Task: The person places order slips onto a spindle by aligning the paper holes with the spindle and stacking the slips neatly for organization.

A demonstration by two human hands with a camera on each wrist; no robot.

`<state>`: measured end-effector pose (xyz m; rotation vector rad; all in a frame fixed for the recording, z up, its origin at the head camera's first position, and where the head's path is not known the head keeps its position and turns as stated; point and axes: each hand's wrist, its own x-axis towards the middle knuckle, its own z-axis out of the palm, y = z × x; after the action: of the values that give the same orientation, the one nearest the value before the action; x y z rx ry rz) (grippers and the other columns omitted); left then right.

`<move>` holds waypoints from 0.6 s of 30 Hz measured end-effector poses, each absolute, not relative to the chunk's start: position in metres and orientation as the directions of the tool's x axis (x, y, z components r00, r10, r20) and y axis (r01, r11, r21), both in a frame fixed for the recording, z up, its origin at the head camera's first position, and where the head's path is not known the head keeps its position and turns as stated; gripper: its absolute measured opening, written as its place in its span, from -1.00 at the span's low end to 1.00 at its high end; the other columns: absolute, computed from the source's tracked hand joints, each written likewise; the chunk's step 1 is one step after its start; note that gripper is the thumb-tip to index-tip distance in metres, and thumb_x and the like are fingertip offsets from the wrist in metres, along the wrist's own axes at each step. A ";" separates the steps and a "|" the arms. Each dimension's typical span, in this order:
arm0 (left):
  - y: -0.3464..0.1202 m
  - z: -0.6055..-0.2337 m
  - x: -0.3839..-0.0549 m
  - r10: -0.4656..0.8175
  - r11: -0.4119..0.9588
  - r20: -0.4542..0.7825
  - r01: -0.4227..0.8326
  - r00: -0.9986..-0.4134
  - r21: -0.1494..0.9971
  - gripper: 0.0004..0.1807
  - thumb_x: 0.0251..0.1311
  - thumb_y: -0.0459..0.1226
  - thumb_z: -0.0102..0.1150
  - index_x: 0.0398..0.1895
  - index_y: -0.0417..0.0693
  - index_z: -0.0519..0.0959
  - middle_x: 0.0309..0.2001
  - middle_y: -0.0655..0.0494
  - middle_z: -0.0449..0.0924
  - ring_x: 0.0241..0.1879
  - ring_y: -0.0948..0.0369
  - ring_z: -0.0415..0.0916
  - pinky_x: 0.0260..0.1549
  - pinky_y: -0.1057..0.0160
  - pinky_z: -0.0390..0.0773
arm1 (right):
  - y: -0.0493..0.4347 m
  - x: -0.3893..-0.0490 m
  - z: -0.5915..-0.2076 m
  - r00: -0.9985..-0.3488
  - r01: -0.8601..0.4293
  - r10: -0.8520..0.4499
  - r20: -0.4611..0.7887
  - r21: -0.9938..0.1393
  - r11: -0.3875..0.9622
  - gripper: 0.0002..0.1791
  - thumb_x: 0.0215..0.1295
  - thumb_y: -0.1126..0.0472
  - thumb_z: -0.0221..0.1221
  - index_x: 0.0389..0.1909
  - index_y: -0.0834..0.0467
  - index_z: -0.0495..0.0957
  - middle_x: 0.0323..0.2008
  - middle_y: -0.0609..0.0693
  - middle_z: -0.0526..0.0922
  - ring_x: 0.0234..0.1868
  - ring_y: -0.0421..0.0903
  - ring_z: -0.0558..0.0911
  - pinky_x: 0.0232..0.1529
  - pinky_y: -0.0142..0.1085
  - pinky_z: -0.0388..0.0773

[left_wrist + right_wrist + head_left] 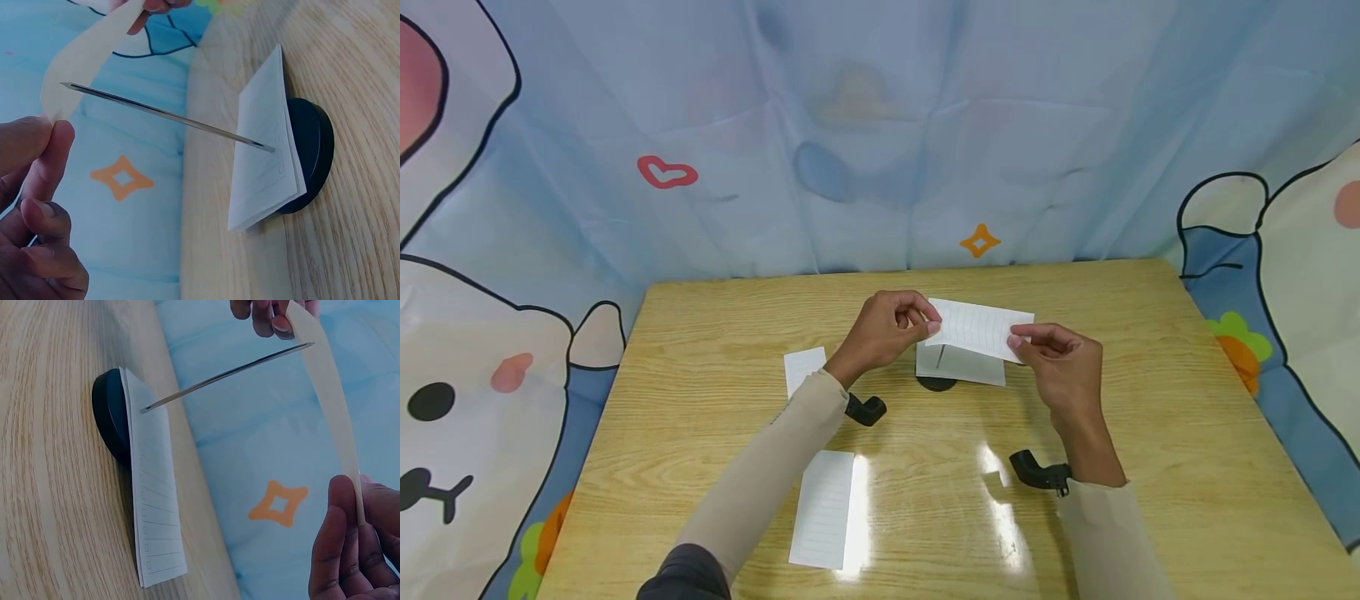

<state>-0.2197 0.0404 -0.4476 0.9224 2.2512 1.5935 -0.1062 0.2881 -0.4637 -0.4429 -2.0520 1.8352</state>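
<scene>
Both hands hold up a lined white paper sheet (pixel 977 327) by its two ends. My left hand (pixel 891 327) pinches its left end between thumb and index finger, the other fingers curled. At the right end, the thumb and fingers of my right hand (pixel 1066 367) pinch it. Below stands a bill spike with a round black base (pixel 320 156) and a thin metal needle (pixel 169 115). Paper sheets (pixel 159 506) with lines and small checkboxes are pierced on the needle, low by the base. In both wrist views the needle's pointed tip overlaps the raised sheet, which bows slightly.
On the wooden table (pixel 700 400), a lined paper slip (pixel 822 510) lies at the front, left of centre. Another white slip (pixel 803 367) lies farther back, partly hidden by my left arm. A blue cartoon-printed curtain (pixel 865 167) hangs behind the table's back edge.
</scene>
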 end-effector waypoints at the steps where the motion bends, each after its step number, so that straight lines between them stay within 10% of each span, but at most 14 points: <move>1: 0.041 -0.448 -0.220 0.610 0.213 0.166 0.362 -0.775 0.908 -0.96 0.41 -0.26 0.38 -0.18 0.01 0.76 -0.37 0.11 0.72 -0.51 0.24 0.30 -0.39 0.33 0.35 | 0.288 -0.106 -0.464 -0.890 -0.002 0.453 0.053 -0.993 0.114 -0.72 0.28 0.28 0.50 -0.07 0.36 0.78 -0.37 -0.17 0.80 -0.40 -0.25 0.74 -0.29 -0.42 0.72; 18: 0.043 -0.463 -0.219 0.601 0.344 0.129 0.401 -0.789 0.849 -0.95 0.40 -0.20 0.40 -0.24 0.08 0.78 -0.38 0.18 0.75 -0.46 0.24 0.37 -0.37 0.33 0.37 | 0.289 -0.105 -0.476 -0.896 0.048 0.442 0.038 -0.982 0.181 -0.73 0.31 0.28 0.48 -0.06 0.35 0.78 -0.33 -0.21 0.79 -0.34 -0.26 0.75 -0.23 -0.45 0.72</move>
<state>-0.2185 0.0433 -0.4630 0.9092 2.3991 1.4241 -0.1047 0.2894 -0.4757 -0.4660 -2.1490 1.7681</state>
